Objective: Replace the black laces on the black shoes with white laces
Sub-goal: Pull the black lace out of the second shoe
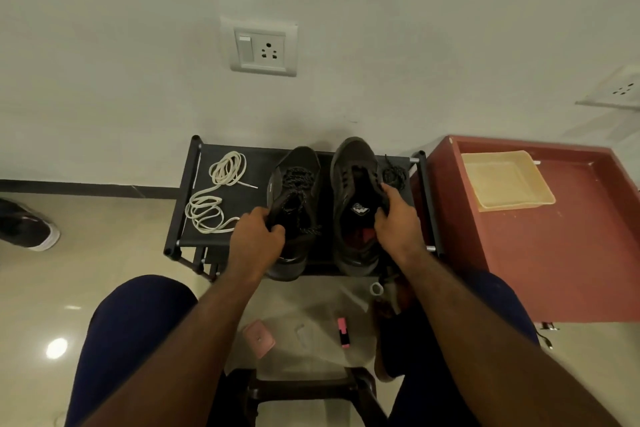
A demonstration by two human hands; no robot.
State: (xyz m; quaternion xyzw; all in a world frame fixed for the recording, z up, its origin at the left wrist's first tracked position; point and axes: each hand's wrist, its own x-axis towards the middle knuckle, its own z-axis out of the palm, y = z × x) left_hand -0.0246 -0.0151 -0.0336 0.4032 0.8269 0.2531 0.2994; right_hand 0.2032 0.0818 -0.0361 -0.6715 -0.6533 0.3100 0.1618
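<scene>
Two hands: left hand [258,236] is gripping laced black fabric shoe [294,177]; right hand [396,218] is gripping unlaced black fabric shoe [353,163].
Nearer hand: coiled white cord laces [214,198] are lying left of centre, nearest the left hand.

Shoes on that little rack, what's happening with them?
A seated person's left hand grips the left shoe, the right hand the right shoe, both on a small rack. The left shoe is laced in black; the right looks unlaced, a loose black lace beside it. White laces lie untouched at the rack's left end.
</scene>
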